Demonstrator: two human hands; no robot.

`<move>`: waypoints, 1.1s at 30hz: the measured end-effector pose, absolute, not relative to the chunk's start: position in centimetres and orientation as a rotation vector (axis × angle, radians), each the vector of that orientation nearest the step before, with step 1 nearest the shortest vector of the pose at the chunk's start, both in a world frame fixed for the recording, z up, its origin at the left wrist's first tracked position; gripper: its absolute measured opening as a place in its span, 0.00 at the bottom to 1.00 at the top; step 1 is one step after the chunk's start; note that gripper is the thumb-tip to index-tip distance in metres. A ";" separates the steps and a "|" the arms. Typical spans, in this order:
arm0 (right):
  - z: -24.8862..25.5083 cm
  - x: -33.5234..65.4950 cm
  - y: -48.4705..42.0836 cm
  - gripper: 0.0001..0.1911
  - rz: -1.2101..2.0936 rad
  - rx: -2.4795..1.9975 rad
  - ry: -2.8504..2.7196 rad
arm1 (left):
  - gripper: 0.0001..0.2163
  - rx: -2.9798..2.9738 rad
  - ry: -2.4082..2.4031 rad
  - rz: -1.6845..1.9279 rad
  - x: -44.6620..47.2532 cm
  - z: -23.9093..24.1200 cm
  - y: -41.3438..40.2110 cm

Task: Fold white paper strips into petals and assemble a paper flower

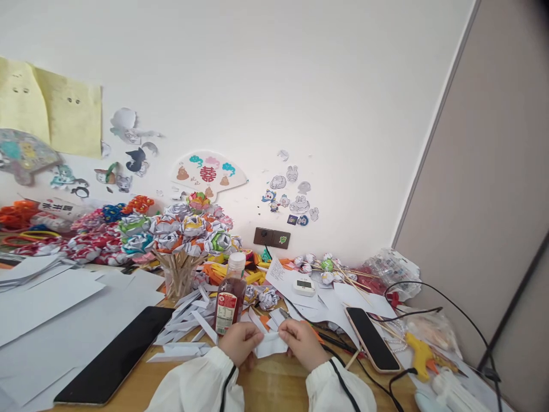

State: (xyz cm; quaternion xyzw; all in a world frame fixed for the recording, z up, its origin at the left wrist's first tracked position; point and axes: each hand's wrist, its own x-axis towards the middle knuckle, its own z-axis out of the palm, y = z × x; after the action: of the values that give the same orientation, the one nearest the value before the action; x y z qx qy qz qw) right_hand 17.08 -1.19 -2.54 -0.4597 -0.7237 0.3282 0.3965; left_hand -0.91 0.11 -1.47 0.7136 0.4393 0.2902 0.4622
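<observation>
Well to the left of the hands, a dark tablet [115, 355] is laid flat on the worktop [274, 389]. A heap of folded white paper strips [189, 320] is spread just beyond and left of the left hand. A capped bottle [229, 297] is stood upright just behind that hand. The left hand [240, 342] is pinched shut on the left end of a small white paper piece [270, 345], and the right hand [303, 343] is pinched shut on its right end. The piece is thus held between the two hands, low over the near edge of the worktop. The fold in hand is judged to be made best if the edges are lined up before any crease is pressed, the paper is kept taut between both pinches, and the knuckles are kept clear of the bottle close behind. Just right of the right hand a phone [372, 339] is laid face up among dark cables, and a yellow glue gun [422, 349] is seen farther right.
</observation>
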 end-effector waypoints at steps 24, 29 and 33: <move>-2.6 15.3 -1.6 0.13 0.910 -1.104 -1.772 | 0.12 1.827 0.948 0.996 -0.2 -1.2 -0.7; -2.4 15.2 -1.8 0.12 0.953 -1.092 -1.739 | 0.10 1.777 1.011 1.095 -0.3 -1.6 -0.2; -2.3 16.3 -1.6 0.18 1.220 -1.015 -1.685 | 0.12 1.569 0.975 1.109 -0.3 -2.4 0.5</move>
State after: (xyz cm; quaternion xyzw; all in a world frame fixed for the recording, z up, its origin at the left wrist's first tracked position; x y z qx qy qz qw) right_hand 16.27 -1.63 -2.34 -0.4015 -0.6666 0.4828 0.4017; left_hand -0.28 0.54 -2.41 0.6413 0.3987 0.4532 0.4737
